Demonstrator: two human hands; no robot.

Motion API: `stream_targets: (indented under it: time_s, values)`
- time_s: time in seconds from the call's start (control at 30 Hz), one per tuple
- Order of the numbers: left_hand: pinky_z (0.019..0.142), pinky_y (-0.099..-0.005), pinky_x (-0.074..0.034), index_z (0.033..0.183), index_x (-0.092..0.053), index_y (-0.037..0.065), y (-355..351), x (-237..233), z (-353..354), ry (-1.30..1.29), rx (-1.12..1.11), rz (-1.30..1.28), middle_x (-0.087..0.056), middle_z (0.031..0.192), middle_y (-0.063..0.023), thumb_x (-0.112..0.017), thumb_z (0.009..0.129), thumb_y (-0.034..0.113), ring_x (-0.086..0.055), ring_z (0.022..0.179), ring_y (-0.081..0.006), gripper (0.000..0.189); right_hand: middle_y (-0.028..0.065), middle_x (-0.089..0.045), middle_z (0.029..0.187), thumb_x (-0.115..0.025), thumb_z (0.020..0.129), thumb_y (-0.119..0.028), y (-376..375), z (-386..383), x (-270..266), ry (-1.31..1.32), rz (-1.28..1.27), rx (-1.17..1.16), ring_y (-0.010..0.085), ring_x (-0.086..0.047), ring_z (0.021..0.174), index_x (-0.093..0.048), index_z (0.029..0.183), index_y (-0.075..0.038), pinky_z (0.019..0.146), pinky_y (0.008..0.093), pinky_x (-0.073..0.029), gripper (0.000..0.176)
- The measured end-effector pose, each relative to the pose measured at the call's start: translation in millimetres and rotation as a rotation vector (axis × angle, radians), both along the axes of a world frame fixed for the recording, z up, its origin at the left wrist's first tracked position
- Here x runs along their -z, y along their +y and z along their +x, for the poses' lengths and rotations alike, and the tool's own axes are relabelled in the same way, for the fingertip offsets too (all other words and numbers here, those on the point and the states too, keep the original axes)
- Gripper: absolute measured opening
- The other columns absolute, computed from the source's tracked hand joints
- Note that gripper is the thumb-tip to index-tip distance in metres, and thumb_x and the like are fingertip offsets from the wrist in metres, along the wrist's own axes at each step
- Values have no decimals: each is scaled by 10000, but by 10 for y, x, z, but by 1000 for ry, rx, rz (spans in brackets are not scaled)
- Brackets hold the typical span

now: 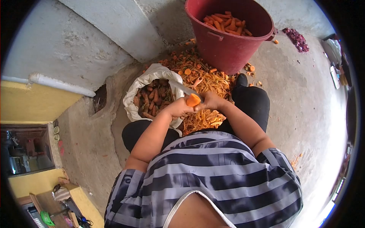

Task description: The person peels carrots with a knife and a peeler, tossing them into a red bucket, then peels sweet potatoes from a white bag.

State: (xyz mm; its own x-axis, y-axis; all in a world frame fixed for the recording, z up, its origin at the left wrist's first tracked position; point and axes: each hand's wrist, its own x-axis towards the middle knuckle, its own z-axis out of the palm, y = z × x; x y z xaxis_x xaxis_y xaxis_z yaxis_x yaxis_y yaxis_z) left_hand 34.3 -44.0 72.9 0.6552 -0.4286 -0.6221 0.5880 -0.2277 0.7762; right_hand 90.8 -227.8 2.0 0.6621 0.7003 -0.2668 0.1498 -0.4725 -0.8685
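In front of my body, my left hand is wrapped round a carrot, whose bright orange end faces up. Close against it, my right hand grips a knife; the blade points up and to the left, over the edge of the white sack. Unpeeled carrots fill the open white sack on the left. Beneath and beyond my hands lies a heap of orange peelings with some cut carrot ends.
A large red tub holding peeled carrots stands beyond the heap. Dark reddish scraps lie on the floor at the upper right. A concrete wall and a white pipe are at the left.
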Motion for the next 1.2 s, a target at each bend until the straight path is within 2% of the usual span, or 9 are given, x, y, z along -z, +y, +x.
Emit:
stream_targets:
  time_s: [0.1,0.13,0.2,0.43,0.53,0.67,0.83,1.03,1.2]
  values:
    - [373,-188,-276,948,-466,78,141,45,-42,303,-92,-389,-418,597,17,-605,782,129,-333,428,-43,223,95,-572,704,-755,582,-442,-84,92,-221,138,22,118,174,-554,634,-559,895,37,581,295,-446,604]
    - [407,-183,-340,952,-472,84,146,29,-67,317,-90,-468,-443,634,5,-613,788,153,-404,477,-60,227,85,-561,687,-757,594,-416,-104,118,-193,179,91,167,155,-545,611,-552,889,36,554,277,-442,577]
    - [454,-189,-390,944,-480,80,87,-5,-122,252,-191,-400,-459,660,5,-631,779,170,-455,530,-73,240,57,-530,638,-746,653,-296,-109,80,-318,324,214,293,120,-520,540,-526,868,26,477,235,-428,446]
    - [566,-225,-470,955,-516,60,151,182,-107,110,-201,-350,-515,797,-7,-677,736,146,-533,677,-90,285,70,-535,696,-745,665,-239,-54,-56,-251,532,305,305,126,-531,596,-522,841,19,504,248,-450,384]
    - [611,-237,-482,994,-509,59,95,68,-120,-46,-205,-254,-531,851,-11,-679,726,113,-547,732,-95,322,77,-535,733,-782,598,-335,-49,-93,-360,494,378,233,140,-525,606,-526,854,29,513,259,-436,513]
    - [668,-248,-481,997,-498,55,24,69,-115,-229,-306,-154,-542,892,-11,-678,709,67,-552,793,-106,340,189,-579,833,-769,428,-571,2,-119,-539,173,64,239,268,-574,791,-518,969,105,725,340,-446,902]
    - [710,-258,-449,950,-489,50,2,253,-103,-719,-240,161,-550,883,-17,-674,702,80,-538,794,-116,311,253,-577,897,-731,422,-626,51,-173,-602,43,-39,284,323,-580,875,-499,1027,124,768,347,-444,991]
    - [691,-293,-441,864,-457,47,-93,143,-123,-787,-271,353,-559,796,-66,-681,691,146,-547,759,-143,300,267,-574,913,-693,413,-681,85,-199,-681,6,-144,278,345,-575,898,-467,1083,115,779,358,-449,1065]
    - [641,-332,-451,834,-424,45,-124,202,-129,-854,-283,530,-571,754,-134,-660,701,139,-589,727,-244,287,263,-579,888,-667,415,-713,113,-215,-700,-25,-214,278,344,-584,867,-456,1094,111,756,365,-460,1088]
